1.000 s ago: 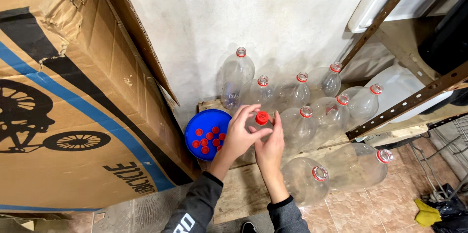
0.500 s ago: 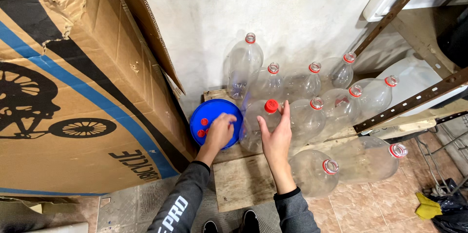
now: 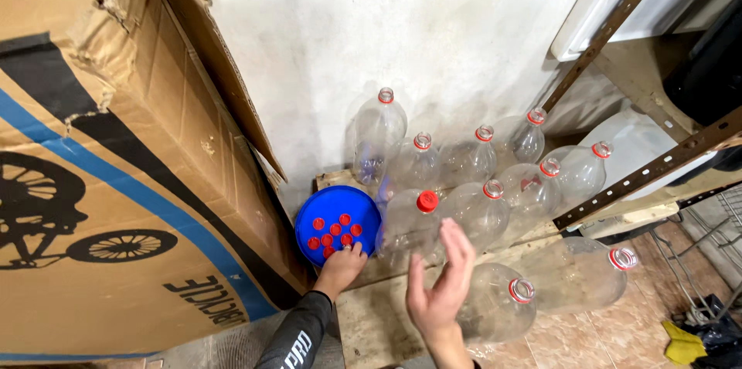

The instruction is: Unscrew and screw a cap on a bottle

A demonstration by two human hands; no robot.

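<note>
A stained white wall (image 3: 433, 37) fills the background. At nine o'clock a big cardboard box (image 3: 100, 183) with a blue stripe and a bicycle drawing leans against it, and at three o'clock stands a metal shelf frame (image 3: 641, 176).

Along the foot of the wall stands a group of clear plastic bottles (image 3: 479, 207). I count about eleven: one capped bottle (image 3: 410, 226) in front carries a solid red cap, and the others show only red neck rings, open on top.

At seven o'clock of the group lies a blue lid (image 3: 338, 222) used as a dish, with about eight loose red caps (image 3: 334, 231) in it.

Since half a second ago, the right hand (image 3: 440, 292) has come off the capped bottle; its grip is now wide, fingers spread, holding nothing, just below that bottle. So the bottle stands alone, closed. The left hand (image 3: 342, 265) has gone lower, to the dish's near edge, its fingertips on the caps; whether the grip is closed on one, I cannot tell.
</note>
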